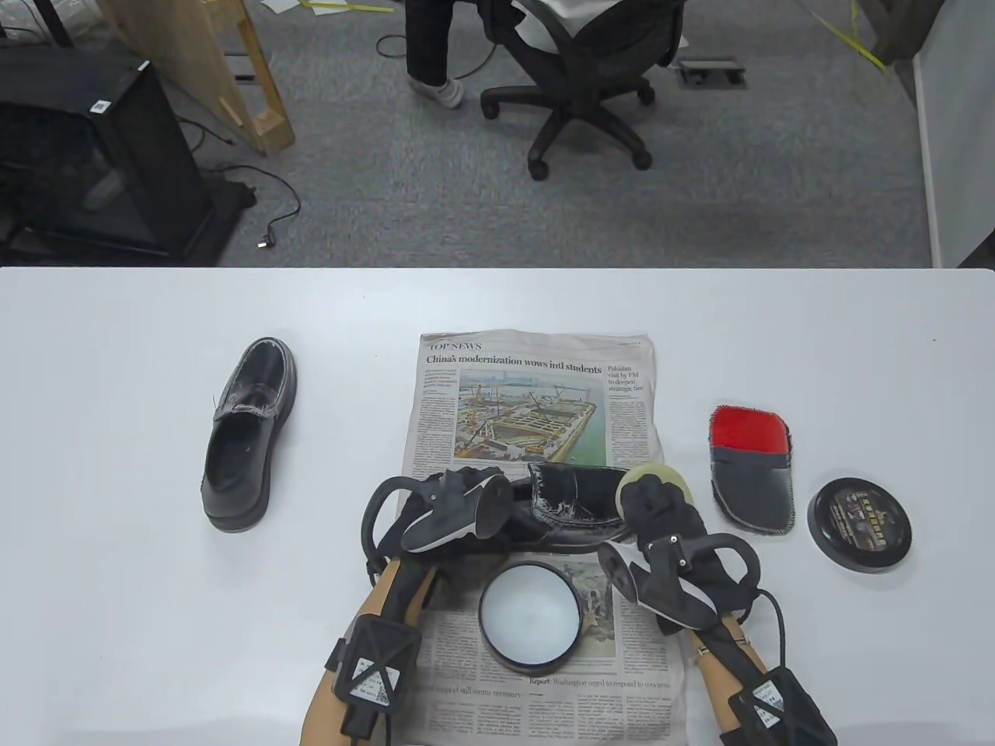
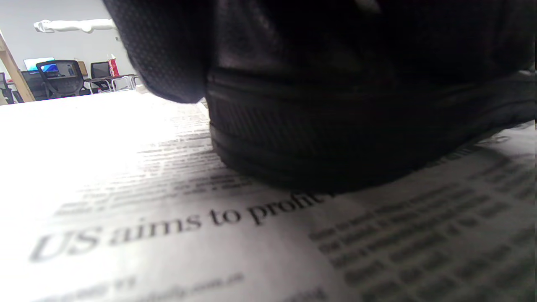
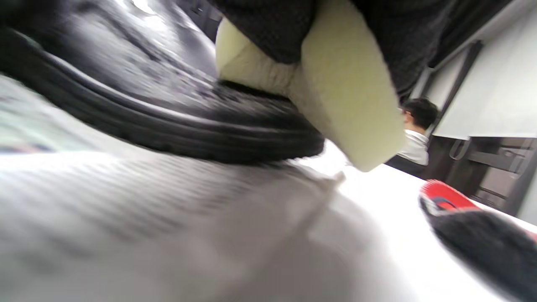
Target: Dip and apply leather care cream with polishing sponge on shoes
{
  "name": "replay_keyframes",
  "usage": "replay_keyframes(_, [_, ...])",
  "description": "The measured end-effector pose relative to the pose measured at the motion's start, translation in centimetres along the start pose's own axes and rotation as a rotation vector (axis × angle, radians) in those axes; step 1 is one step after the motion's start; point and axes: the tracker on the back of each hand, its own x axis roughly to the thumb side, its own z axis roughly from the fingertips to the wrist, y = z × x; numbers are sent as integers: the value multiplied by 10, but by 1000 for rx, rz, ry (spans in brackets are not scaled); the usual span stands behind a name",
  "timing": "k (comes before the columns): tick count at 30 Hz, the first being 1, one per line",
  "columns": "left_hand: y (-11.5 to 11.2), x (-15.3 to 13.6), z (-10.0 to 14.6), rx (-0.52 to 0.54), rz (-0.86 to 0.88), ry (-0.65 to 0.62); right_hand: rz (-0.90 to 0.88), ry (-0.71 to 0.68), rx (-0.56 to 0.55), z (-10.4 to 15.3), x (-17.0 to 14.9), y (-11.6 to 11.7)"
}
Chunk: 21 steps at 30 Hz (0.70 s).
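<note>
Right hand (image 1: 661,505) pinching soft, squashy polishing sponge (image 1: 649,482), pressing it on shoe (image 1: 571,505) toe at 3 o'clock; left hand (image 1: 455,497) gripping stiff heel at 9 o'clock, steadying; cream tin (image 1: 530,618) sitting open at 6 o'clock

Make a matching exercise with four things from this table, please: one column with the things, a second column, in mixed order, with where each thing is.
Things:
1. polishing sponge
2. open cream tin
3. tin lid
4. second shoe

Places:
a. on the bare table, far right
b. on the bare table, left of the newspaper
c. in the right hand
d. on the newspaper, between the hands

Pairs: 1-c, 2-d, 3-a, 4-b
</note>
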Motion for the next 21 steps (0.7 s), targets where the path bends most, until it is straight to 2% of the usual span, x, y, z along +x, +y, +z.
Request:
replay_keyframes(3, [-1,-1,0,-5,14,-11,-7,-24,-34,-7,12,-7])
replay_keyframes(6, [0,-1,-1,-8,8,-14,-18,17,-27,-26,13,-6])
replay_keyframes(11, [-1,-2,1,5,7,-2,20,156,47,-50,-7,13])
replay_keyframes(15, [-1,-2,0,10,7,5,10,177,82,-38,-24,20])
replay_keyframes(21, [1,0,0,2,-13,14,80,33,56,-2,-11,7])
